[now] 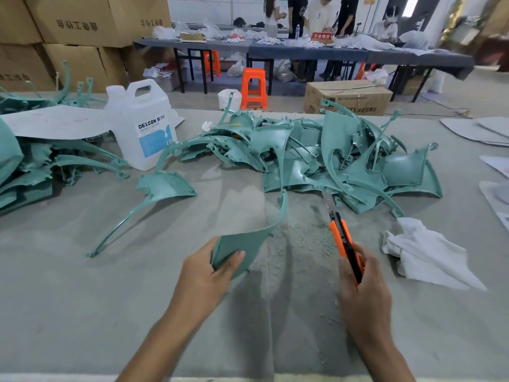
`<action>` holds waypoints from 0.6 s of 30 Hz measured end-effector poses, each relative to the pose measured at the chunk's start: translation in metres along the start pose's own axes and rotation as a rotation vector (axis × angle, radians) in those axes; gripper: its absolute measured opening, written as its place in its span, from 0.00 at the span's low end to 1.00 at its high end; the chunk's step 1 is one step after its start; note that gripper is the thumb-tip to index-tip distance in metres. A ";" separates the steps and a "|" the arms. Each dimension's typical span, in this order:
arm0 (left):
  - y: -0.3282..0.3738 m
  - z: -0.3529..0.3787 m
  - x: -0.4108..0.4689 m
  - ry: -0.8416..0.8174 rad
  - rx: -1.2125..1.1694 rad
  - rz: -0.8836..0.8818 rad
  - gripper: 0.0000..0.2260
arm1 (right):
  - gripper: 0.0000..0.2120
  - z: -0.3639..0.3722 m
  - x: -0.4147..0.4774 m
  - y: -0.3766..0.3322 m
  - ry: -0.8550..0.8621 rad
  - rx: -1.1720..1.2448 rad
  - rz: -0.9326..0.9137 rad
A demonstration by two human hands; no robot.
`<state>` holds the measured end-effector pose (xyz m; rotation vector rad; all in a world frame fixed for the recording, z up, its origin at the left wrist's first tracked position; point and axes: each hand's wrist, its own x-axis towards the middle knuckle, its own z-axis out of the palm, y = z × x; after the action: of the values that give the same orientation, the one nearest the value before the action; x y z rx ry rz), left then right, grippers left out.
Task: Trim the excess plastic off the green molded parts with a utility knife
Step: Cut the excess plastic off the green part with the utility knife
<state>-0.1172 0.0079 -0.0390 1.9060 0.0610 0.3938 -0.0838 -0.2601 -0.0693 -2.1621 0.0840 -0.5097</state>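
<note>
My left hand (208,274) grips the wide end of a green molded part (249,239), thumb on top; its thin curved arm rises toward the pile. My right hand (363,290) holds an orange and black utility knife (345,245) with the blade extended, pointing away from me and apart from the held part. A big heap of green molded parts (316,158) lies beyond the hands. One separate green part (154,194) lies to the left on the grey table (110,299). Green shavings (303,238) litter the cloth between my hands.
A white plastic jug (140,125) stands at the left, beside another stack of green parts (33,166) under a grey sheet. A white rag (424,252) lies at the right. Cardboard boxes, orange stools and several people at tables fill the background.
</note>
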 end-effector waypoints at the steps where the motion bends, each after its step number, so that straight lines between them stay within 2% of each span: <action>1: -0.003 0.000 0.000 0.015 -0.002 -0.009 0.05 | 0.18 -0.001 -0.001 -0.002 -0.025 0.014 0.005; 3: -0.011 -0.004 -0.003 0.035 0.013 -0.057 0.06 | 0.21 -0.004 -0.004 -0.005 -0.076 0.025 0.008; 6: -0.028 -0.010 -0.010 0.007 0.046 -0.124 0.12 | 0.21 -0.014 -0.015 -0.016 -0.197 0.106 0.036; 9: -0.038 -0.005 -0.013 0.015 0.015 -0.129 0.03 | 0.18 -0.024 -0.027 -0.036 -0.303 0.183 -0.006; 11: -0.041 0.001 -0.008 0.042 0.027 -0.129 0.08 | 0.15 -0.026 -0.034 -0.053 -0.327 0.199 -0.056; 12: -0.043 0.004 -0.006 0.055 0.039 -0.142 0.05 | 0.15 -0.027 -0.038 -0.062 -0.339 0.198 -0.083; 15: -0.044 0.010 -0.004 0.072 0.052 -0.160 0.16 | 0.16 -0.028 -0.048 -0.083 -0.360 0.159 -0.162; 18: -0.043 0.010 -0.008 0.065 0.047 -0.134 0.17 | 0.22 -0.028 -0.053 -0.097 -0.379 0.077 -0.232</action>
<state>-0.1151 0.0130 -0.0839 1.9231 0.2412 0.3661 -0.1548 -0.2102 0.0048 -2.1662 -0.3921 -0.2193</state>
